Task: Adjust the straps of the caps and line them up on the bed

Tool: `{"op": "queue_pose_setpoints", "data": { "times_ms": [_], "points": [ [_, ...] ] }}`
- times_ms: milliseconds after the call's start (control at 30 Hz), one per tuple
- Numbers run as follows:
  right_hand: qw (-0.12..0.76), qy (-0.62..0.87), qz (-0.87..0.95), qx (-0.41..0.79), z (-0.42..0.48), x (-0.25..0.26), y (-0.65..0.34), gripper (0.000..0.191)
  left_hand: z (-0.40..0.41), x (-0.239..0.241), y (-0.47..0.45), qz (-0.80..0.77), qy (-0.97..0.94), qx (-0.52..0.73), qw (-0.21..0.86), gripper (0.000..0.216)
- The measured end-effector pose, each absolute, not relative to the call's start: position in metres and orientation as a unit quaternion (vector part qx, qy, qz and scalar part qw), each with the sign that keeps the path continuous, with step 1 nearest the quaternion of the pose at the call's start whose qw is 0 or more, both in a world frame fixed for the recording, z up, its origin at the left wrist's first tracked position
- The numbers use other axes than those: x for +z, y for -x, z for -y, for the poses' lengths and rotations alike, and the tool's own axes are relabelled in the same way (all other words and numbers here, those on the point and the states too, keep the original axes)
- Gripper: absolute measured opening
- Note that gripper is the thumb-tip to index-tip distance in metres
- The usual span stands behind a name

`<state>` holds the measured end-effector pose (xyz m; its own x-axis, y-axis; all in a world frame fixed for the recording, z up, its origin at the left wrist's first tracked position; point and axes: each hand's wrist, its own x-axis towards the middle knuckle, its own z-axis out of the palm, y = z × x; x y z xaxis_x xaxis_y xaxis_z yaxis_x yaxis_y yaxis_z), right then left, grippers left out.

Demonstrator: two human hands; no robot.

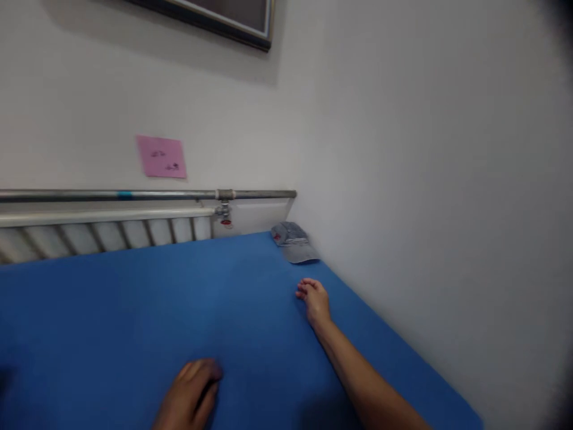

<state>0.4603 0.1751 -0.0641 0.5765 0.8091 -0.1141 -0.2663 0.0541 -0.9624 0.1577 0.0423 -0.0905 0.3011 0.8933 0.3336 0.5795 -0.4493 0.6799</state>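
A grey-blue denim cap (295, 242) lies at the far right corner of the blue table surface (134, 316), its brim pointing towards me. My right hand (315, 300) reaches out just short of the cap, apart from it, with loosely curled fingers and nothing seen in them. Nearer to me, at the bottom of the view, my left hand (190, 391) is over the blue surface, its thumb apart from the bent fingers. It is slightly blurred, and no object shows in it.
Behind the far edge stands a white radiator (129, 235) below a metal pipe (174, 194) with a valve (225, 212). A pink paper note (162, 157) is on the wall, under a dark picture frame (250, 36). A white wall (425, 179) runs along the right edge.
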Motion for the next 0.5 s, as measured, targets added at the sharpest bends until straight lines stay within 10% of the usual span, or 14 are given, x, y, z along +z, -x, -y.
{"op": "queue_pose_setpoints", "data": {
  "times_ms": [167, 500],
  "points": [
    [0.599, 0.556, 0.325, 0.475, -0.131, -0.053, -0.387, 0.017, -0.031, -0.067, -0.157, -0.538, -0.588, 0.493, 0.348, 0.016],
    [0.408, 0.575, 0.542, 0.457, -0.093, -0.042, -0.317, 0.021, 0.065, -0.047, -0.046, -0.666, -0.229, 0.684, 0.189, 0.029]
  ]
}}
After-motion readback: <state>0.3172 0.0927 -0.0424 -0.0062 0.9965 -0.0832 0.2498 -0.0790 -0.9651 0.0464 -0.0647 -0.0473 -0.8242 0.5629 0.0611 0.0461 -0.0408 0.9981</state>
